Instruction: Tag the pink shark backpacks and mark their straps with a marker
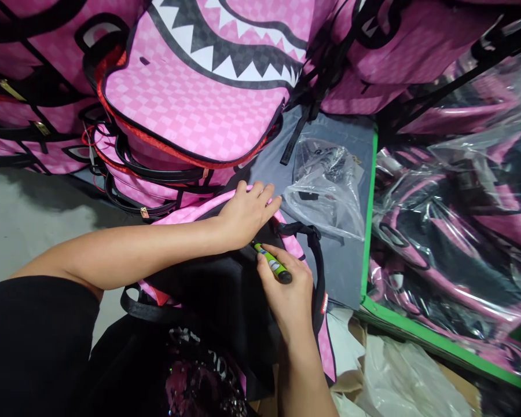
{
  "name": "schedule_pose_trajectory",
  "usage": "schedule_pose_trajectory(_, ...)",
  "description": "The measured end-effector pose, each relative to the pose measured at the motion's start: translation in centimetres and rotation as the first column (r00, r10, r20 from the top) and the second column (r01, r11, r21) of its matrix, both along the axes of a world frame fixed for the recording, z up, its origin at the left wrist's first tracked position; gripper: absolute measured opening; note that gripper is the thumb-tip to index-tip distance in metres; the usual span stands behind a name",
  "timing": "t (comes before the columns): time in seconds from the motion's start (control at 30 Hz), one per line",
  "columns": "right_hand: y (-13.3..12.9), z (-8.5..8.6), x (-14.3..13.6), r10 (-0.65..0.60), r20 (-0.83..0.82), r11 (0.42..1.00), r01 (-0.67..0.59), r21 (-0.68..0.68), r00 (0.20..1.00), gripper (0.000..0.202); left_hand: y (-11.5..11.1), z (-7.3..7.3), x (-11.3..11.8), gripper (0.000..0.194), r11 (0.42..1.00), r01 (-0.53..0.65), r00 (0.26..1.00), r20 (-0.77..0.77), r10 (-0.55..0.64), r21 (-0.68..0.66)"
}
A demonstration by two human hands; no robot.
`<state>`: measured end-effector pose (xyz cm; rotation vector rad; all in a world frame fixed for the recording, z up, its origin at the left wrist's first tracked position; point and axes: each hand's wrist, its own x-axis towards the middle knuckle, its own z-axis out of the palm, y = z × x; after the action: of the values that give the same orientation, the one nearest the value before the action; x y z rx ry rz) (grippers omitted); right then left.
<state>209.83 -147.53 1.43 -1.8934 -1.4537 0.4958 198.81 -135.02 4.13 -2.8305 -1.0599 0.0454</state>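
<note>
The left hand [245, 211] presses flat, fingers spread, on the pink checkered backpack [226, 278] at centre. At five o'clock, the right hand [286, 292] pinches a green marker pen [272, 263], tip on black lining; marking seems underway, no mark visible.

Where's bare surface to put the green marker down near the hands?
Bare grey tabletop lies between the backpack strap and the green table edge, below the crumpled plastic bag. Bare floor lies left, under the left forearm. Crowded: stacked pink backpacks ahead, bagged backpacks on the right.
</note>
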Motion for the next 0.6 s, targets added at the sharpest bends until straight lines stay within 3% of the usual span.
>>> schedule_pose_trajectory(0.6,0.14,-0.28,-0.09,-0.024,-0.04,0.999,0.025,0.026,0.999,0.02,-0.1,0.28,0.01,0.061,1.0,-0.004,0.999,-0.037,0.004,-0.003)
